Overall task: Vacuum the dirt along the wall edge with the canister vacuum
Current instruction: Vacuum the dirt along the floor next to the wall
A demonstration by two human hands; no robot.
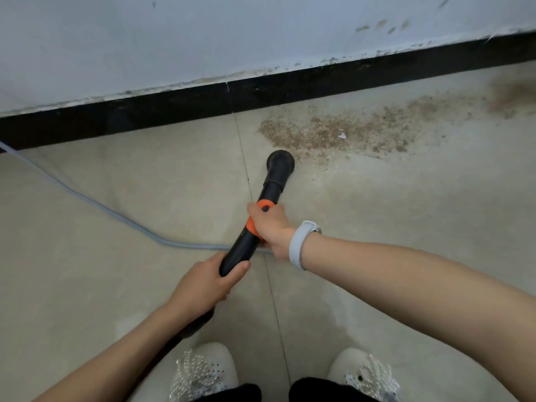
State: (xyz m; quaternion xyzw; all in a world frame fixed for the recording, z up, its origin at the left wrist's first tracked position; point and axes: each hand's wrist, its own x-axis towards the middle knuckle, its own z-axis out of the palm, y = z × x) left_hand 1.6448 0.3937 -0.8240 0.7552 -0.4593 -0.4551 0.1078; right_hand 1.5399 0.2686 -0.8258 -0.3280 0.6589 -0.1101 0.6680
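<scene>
A black vacuum wand (272,187) with an orange collar (264,205) slants from lower left up to a round nozzle (280,161) on the floor. The nozzle sits at the near left edge of a brown dirt patch (342,132) that spreads right along the black baseboard (174,107). My right hand (268,227) grips the wand at the orange collar. My left hand (207,282) grips the wand's lower end, where the dark hose passes under my forearm. A scrap of white paper (342,135) lies in the dirt.
A grey power cord (95,204) runs from the left baseboard across the tiled floor and under the wand. A stained white wall (203,36) rises above the baseboard. My two white shoes (203,369) stand at the bottom edge. More dirt (510,97) lies far right.
</scene>
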